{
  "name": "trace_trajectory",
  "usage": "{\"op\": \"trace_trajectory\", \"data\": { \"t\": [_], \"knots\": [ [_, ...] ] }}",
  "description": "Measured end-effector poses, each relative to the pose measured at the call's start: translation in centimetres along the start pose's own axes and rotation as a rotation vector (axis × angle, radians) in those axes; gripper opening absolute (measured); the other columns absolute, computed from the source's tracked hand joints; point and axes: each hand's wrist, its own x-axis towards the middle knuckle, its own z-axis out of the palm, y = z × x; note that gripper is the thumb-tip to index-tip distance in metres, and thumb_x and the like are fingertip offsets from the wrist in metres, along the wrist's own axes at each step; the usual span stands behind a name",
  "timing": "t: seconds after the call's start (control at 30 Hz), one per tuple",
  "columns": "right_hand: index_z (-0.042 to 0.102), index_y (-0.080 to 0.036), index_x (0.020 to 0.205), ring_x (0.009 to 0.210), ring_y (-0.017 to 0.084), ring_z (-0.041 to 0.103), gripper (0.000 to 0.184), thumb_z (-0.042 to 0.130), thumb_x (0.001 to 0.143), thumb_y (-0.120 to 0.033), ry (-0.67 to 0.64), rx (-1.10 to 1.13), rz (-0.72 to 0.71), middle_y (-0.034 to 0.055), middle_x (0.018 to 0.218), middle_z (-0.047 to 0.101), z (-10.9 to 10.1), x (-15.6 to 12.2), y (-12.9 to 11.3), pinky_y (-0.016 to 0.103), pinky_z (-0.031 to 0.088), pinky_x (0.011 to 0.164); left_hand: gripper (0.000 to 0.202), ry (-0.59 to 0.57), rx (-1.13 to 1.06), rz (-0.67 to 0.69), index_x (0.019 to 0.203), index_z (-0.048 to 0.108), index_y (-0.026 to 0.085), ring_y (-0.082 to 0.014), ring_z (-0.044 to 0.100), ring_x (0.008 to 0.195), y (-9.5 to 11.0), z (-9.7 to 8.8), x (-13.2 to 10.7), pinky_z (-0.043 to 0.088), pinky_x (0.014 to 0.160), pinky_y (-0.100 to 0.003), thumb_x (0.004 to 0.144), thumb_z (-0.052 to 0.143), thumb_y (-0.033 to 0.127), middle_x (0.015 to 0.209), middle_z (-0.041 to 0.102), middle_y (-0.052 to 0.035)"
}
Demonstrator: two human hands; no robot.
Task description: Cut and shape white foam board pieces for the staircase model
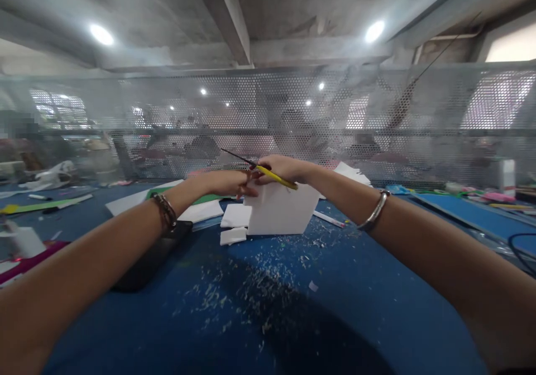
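Note:
My right hand (pixel 280 168) is closed around scissors with yellow handles (pixel 276 177). Their dark blades point up and to the left, past the fingertips. Close beside it, my left hand (pixel 233 183) reaches in from the left with its fingers stretched out and slightly apart, at the upper left edge of a white sheet (pixel 282 210). Whether those fingers touch the sheet is unclear. Two small white pieces, an upper one (pixel 235 216) and a lower one (pixel 233 236), lie just left of the sheet on the blue table (pixel 188 330).
White scraps (pixel 268 285) litter the table in front. A white pen (pixel 329 219) lies right of the sheet. A black flat object (pixel 146 269) sits under my left forearm, and a blue board (pixel 473 216) lies at right. A perforated screen (pixel 268 113) stands behind.

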Motion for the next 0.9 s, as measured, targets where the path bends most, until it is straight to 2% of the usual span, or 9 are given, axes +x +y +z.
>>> {"op": "trace_trajectory", "data": {
  "t": [0.1,0.23,0.3,0.37,0.47,0.53,0.63,0.73,0.9],
  "knots": [
    [0.051,-0.014,0.056,0.056,0.010,0.044,0.012,0.062,0.057,-0.009,0.035,0.051,-0.013,-0.0032,0.056,0.049,-1.0,-0.1,-0.2,0.023,0.032,0.054,0.025,0.087,-0.025,0.008,0.074,0.055,0.016,-0.0155,0.049,0.061,0.2,-0.7,0.4,0.035,0.055,-0.024,0.067,0.050,0.039,0.067,0.054,-0.0025],
    [0.040,-0.018,0.059,0.050,0.007,0.038,0.018,0.054,0.068,-0.015,0.215,0.151,-0.015,-0.0061,0.054,0.039,-2.1,-0.7,0.1,0.021,0.030,0.048,0.034,0.296,-0.079,0.024,0.089,0.050,0.015,-0.0172,0.050,0.074,0.3,-1.1,0.6,0.036,0.063,-0.026,0.076,0.037,0.044,0.082,0.055,-0.0052],
    [0.035,-0.020,0.062,0.045,0.006,0.034,0.019,0.051,0.071,-0.017,0.303,0.225,-0.003,-0.0076,0.051,0.033,-2.1,-1.3,0.5,0.020,0.027,0.043,0.039,0.341,-0.104,0.031,0.089,0.048,0.015,-0.0172,0.050,0.074,0.4,-1.1,0.6,0.036,0.063,-0.026,0.080,0.025,0.045,0.084,0.055,-0.0059],
    [0.034,-0.020,0.064,0.041,0.006,0.033,0.018,0.051,0.072,-0.017,0.337,0.352,0.015,-0.0084,0.048,0.033,-1.9,-2.0,1.0,0.019,0.027,0.040,0.041,0.338,-0.106,0.037,0.086,0.048,0.015,-0.0175,0.050,0.072,0.6,-1.1,0.5,0.036,0.062,-0.026,0.081,0.021,0.045,0.082,0.054,-0.0062],
    [0.038,-0.020,0.063,0.038,0.007,0.038,0.016,0.053,0.069,-0.017,0.239,0.524,0.071,-0.0077,0.042,0.038,-1.1,-3.6,1.7,0.020,0.030,0.036,0.035,0.251,-0.076,0.073,0.074,0.048,0.016,-0.0174,0.049,0.069,1.2,-1.0,0.4,0.035,0.062,-0.025,0.080,0.028,0.045,0.076,0.053,-0.0050],
    [0.040,-0.019,0.060,0.036,0.008,0.040,0.016,0.054,0.069,-0.020,0.143,0.549,0.103,-0.0063,0.039,0.041,-0.6,-4.7,2.1,0.020,0.030,0.035,0.033,0.168,-0.059,0.110,0.069,0.047,0.017,-0.0168,0.048,0.068,1.9,-0.8,0.5,0.035,0.062,-0.025,0.079,0.031,0.043,0.073,0.053,-0.0039],
    [0.042,-0.018,0.057,0.034,0.007,0.039,0.019,0.053,0.070,-0.027,0.051,0.574,0.115,-0.0050,0.039,0.043,0.3,-6.0,2.5,0.020,0.029,0.032,0.032,0.049,-0.053,0.162,0.075,0.050,0.017,-0.0161,0.050,0.069,2.8,-0.3,0.7,0.035,0.063,-0.023,0.081,0.030,0.041,0.078,0.056,-0.0040],
    [0.044,-0.018,0.060,0.032,0.007,0.038,0.018,0.050,0.073,-0.030,0.057,0.628,0.153,-0.0051,0.041,0.044,1.3,-6.8,2.5,0.019,0.027,0.030,0.032,-0.073,-0.043,0.232,0.084,0.051,0.017,-0.0158,0.050,0.073,3.2,0.2,0.9,0.035,0.064,-0.021,0.082,0.029,0.040,0.086,0.057,-0.0051],
    [0.046,-0.017,0.060,0.030,0.008,0.041,0.018,0.047,0.073,-0.030,0.035,0.666,0.268,-0.0038,0.037,0.045,2.6,-7.6,2.6,0.019,0.032,0.029,0.028,-0.215,-0.039,0.310,0.082,0.052,0.016,-0.0160,0.050,0.075,3.5,0.9,1.1,0.036,0.065,-0.022,0.081,0.032,0.035,0.084,0.057,-0.0058]
  ]
}}
